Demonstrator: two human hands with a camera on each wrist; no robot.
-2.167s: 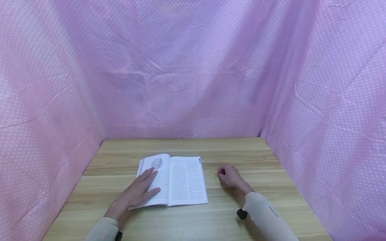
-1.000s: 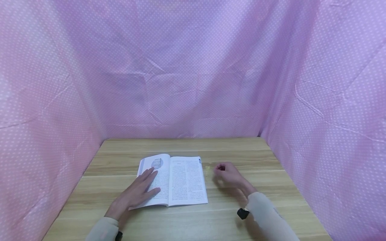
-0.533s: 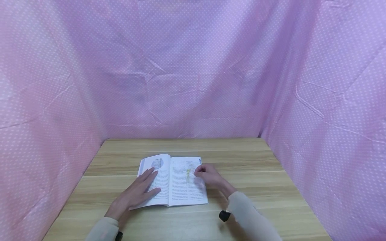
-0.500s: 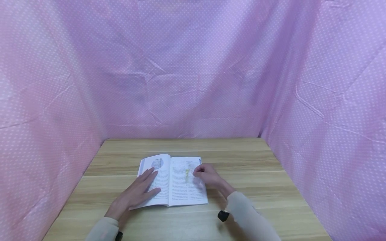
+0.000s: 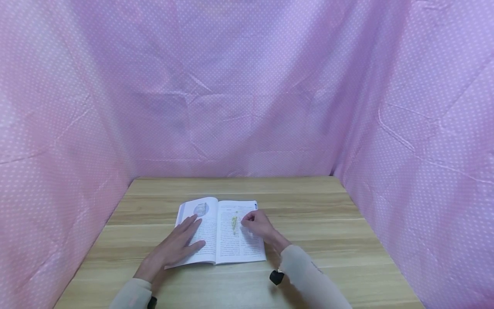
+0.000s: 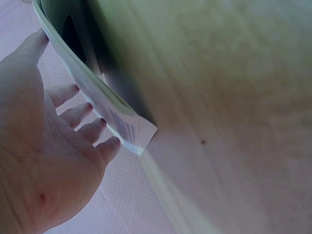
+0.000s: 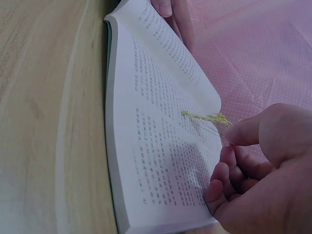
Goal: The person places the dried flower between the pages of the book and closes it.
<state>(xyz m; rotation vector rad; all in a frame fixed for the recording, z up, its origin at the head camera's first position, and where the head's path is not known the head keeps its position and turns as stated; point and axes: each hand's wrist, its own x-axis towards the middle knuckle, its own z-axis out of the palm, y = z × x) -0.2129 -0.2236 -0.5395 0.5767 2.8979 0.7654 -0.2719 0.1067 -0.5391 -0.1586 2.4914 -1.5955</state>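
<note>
An open book [image 5: 227, 249] lies on the table, its pages covered in print. My left hand [image 5: 177, 242] rests on the left page with fingers straight and spread; in the left wrist view the same hand [image 6: 58, 131] is seen along the book's edge [image 6: 112, 114]. Over the right page, my right hand [image 5: 260, 225] pinches a thin-stemmed sprig of small yellow flowers [image 5: 234, 224] between thumb and fingertips. Up close in the right wrist view, the yellow flower heads [image 7: 209, 118] point away from the hand [image 7: 263, 165], close over the print, and the other fingers are curled.
The wooden table [image 5: 328, 214] carries the book left of its middle. Pink dotted cloth [image 5: 247, 107] hangs behind the table and along both sides. A black band piece [image 5: 276, 277] sits at the right wrist.
My right hand has moved left from the table beside the book to over the right page, bringing the sprig of yellow flowers with it. The left hand and book have stayed put.
</note>
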